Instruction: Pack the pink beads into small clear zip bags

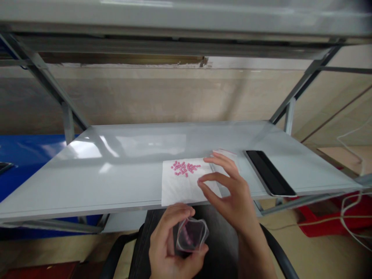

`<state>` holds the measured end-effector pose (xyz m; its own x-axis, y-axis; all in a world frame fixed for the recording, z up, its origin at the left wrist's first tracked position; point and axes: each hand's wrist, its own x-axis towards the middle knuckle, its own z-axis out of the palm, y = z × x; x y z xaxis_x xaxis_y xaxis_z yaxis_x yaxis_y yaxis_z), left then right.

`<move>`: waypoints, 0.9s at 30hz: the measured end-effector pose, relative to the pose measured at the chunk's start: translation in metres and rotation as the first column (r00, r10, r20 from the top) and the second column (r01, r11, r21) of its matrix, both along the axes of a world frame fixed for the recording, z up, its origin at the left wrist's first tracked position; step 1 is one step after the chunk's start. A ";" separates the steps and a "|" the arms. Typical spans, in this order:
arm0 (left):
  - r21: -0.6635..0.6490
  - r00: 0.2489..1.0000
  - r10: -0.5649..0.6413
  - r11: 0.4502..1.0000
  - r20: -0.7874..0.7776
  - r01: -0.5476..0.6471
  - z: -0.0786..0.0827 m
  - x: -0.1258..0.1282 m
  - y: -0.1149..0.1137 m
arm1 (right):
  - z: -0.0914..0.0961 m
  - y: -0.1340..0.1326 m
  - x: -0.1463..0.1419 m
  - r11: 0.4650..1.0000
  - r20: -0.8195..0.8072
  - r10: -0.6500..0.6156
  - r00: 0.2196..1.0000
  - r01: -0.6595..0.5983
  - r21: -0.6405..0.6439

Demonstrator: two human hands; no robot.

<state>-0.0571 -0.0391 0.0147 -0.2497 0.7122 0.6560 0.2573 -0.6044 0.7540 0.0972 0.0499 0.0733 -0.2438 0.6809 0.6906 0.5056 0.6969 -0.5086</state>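
In my left hand (176,246) is a small clear plastic bag (192,235), held below the table's front edge with its mouth spread wide toward me. Some pink shapes show faintly inside it. My right hand (229,190) hovers over the right part of a white paper sheet (171,193). Its thumb and index finger are pinched together while the other fingers are raised; anything between the tips is too small to make out. On the sheet, left of these fingertips, lies a loose cluster of small pink round pellets (183,168).
Partly behind my right hand, another clear plastic bag (232,155) lies on the light grey table (116,178). Farther right is a dark-screened phone or tablet (270,172). A shelf (186,23) spans overhead on metal posts, and chair armrests (119,248) flank me.
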 end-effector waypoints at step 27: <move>-0.348 0.822 -0.228 0.822 0.522 0.450 0.003 -0.007 -0.003 | -0.005 -0.041 -0.011 0.772 -0.488 0.131 0.863 -0.397 -0.496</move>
